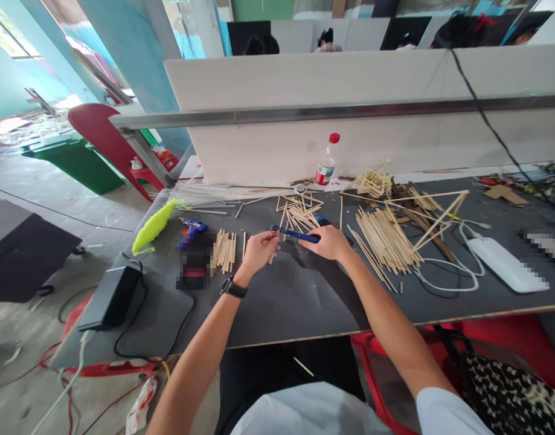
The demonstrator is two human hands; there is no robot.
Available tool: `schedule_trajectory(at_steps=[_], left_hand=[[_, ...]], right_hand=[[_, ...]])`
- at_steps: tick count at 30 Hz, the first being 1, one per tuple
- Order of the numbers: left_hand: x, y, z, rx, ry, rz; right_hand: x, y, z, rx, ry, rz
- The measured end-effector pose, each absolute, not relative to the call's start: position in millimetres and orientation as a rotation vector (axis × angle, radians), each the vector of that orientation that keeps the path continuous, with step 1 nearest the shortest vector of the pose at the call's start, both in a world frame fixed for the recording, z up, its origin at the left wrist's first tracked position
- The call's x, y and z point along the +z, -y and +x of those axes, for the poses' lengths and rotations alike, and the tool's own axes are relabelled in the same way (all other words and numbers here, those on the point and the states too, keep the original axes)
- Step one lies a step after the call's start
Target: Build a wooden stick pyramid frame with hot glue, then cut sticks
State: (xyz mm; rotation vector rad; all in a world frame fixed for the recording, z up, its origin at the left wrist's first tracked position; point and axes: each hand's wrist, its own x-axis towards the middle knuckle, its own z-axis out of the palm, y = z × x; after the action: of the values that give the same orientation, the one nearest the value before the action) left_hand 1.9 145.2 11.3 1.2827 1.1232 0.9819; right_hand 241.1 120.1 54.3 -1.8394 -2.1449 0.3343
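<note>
My right hand (329, 243) is closed around the handle of a blue utility knife (296, 234) that lies level just above the grey tabletop (286, 296). My left hand (258, 251), with a black watch on its wrist, pinches a short wooden stick (272, 252) at the knife's left tip. Several short cut sticks (224, 250) lie in a small heap to the left of my left hand. A large pile of long thin sticks (386, 243) lies to the right of my right hand. More sticks form a flat lattice (299, 211) just behind the knife.
A blue glue gun (192, 230) and a neon yellow object (154, 226) lie at the left. A black power brick (109, 296) sits near the left edge. A red-capped bottle (327, 161) stands by the white partition (349, 109). A stick frame (435, 217), white cable (449, 275) and white device (503, 263) lie right.
</note>
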Motion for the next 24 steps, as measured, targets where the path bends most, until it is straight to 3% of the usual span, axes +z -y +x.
schedule_trajectory(at_steps=[24], left_hand=[[7.0,-147.9,-0.5,0.958,-1.128,1.327]], right_hand=[[51.0,-122.6,242.4,0.317,2.144,-1.892]])
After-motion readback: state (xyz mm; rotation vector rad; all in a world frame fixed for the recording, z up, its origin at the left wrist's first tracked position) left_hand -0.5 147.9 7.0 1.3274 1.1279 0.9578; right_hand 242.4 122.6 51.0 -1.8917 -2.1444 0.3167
